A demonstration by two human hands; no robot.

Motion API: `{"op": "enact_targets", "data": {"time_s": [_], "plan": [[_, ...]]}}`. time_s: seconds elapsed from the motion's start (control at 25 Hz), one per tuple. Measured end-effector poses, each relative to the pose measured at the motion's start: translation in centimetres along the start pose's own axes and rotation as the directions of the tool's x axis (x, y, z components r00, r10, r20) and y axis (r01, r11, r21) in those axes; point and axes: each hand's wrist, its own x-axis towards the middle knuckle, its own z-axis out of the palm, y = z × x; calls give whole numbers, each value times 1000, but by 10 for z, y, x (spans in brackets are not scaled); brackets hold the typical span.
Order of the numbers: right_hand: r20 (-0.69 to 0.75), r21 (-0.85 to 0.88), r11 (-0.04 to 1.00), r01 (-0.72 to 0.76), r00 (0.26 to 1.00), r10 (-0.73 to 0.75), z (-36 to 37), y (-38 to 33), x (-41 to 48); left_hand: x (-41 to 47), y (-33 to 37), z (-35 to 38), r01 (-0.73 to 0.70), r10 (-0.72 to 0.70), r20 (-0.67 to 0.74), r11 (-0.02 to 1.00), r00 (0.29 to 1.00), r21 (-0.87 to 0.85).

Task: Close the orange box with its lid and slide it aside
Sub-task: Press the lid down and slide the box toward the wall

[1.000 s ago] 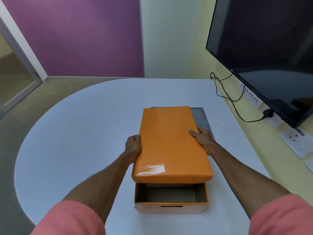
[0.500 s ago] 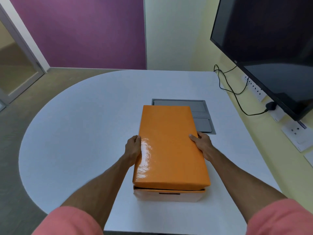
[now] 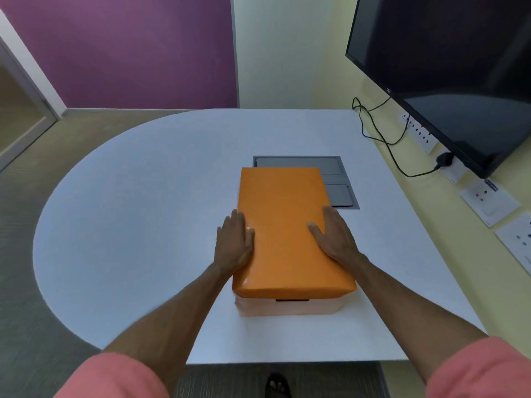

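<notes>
The glossy orange cardboard lid (image 3: 284, 225) sat squarely on the pale orange rectangular box (image 3: 290, 307), covering it; the box stood on the white half-round table (image 3: 138, 225) toward its near straight edge, right of centre. The left hand (image 3: 234, 242) lay flat with fingers extended along the lid's left edge, and the right hand (image 3: 334, 237) pressed flat, fingers together, on its right side. A grey recessed panel (image 3: 339, 179) lay just behind the box. A black wall-mounted screen (image 3: 448, 67) hung beyond the table's right edge.
</notes>
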Motion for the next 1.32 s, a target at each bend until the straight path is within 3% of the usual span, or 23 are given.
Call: {"op": "enact_targets", "data": {"time_s": [0.08, 0.16, 0.4, 0.8, 0.92, 1.04, 1.32], "plan": [[23, -151, 983, 109, 994, -107, 9, -4, -16, -9, 1, 2, -53, 41, 62, 977, 997, 208], [32, -205, 969, 137, 990, -134, 19, -5, -32, -22, 0, 6, -46, 37, 40, 965, 999, 259], [5, -298, 945, 136, 990, -141, 44, 7, -53, -38, -5, 19, -27, 24, 14, 973, 1000, 231], [-56, -348, 926, 149, 982, -179, 54, 11, -55, -40, -10, 32, -28, 48, -54, 945, 997, 325], [-57, -333, 930, 153, 982, -182, 48, 10, -51, -32, -4, 28, -115, 136, -13, 886, 991, 449], [-57, -347, 921, 178, 976, -210, 35, 5, -30, -10, 1, 22, -197, 198, 43, 885, 979, 423], [70, -357, 925, 126, 992, -108, 5, -10, 58, 76, 13, 16, -157, 96, 180, 919, 979, 362]]}}
